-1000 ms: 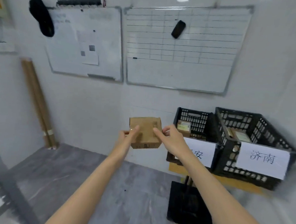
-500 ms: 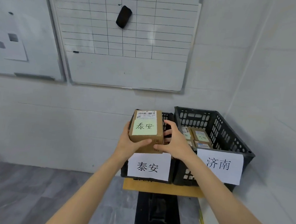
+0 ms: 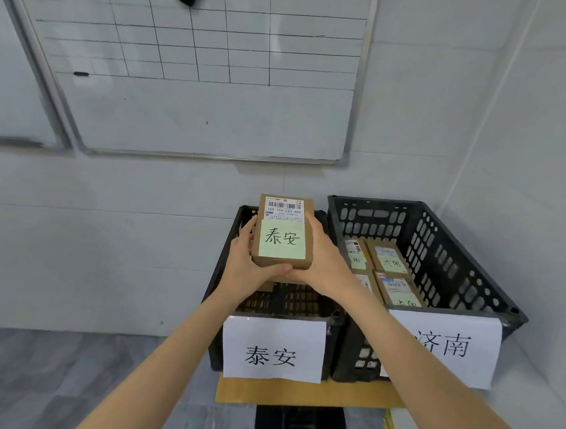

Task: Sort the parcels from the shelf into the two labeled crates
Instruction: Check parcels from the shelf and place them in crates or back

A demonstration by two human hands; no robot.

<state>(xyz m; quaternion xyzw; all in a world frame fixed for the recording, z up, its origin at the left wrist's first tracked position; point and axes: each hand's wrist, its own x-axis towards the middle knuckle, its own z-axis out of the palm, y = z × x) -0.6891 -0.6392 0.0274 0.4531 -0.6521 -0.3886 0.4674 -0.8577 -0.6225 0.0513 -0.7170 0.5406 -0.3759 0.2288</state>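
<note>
A small brown cardboard parcel [image 3: 284,234] with a barcode label and a green note reading 泰安 hangs over the left black crate [image 3: 221,270]. My left hand [image 3: 244,264] grips its left side and near edge. My right hand [image 3: 321,262] grips its right side. The left crate carries a white sheet reading 泰安 [image 3: 272,353]. The right black crate [image 3: 462,273] carries a sheet reading 济南 [image 3: 445,349] and holds several brown parcels [image 3: 390,262] with green notes. My hands hide most of the left crate's inside.
Both crates stand side by side on a brown board [image 3: 298,394] over a black stand [image 3: 300,425], in the corner of white walls. A gridded whiteboard [image 3: 200,78] hangs above. Grey floor [image 3: 53,382] lies to the left.
The view swung right and drew closer to the crates. The parcel turned its labelled face up and moved over the left crate, still held in both hands.
</note>
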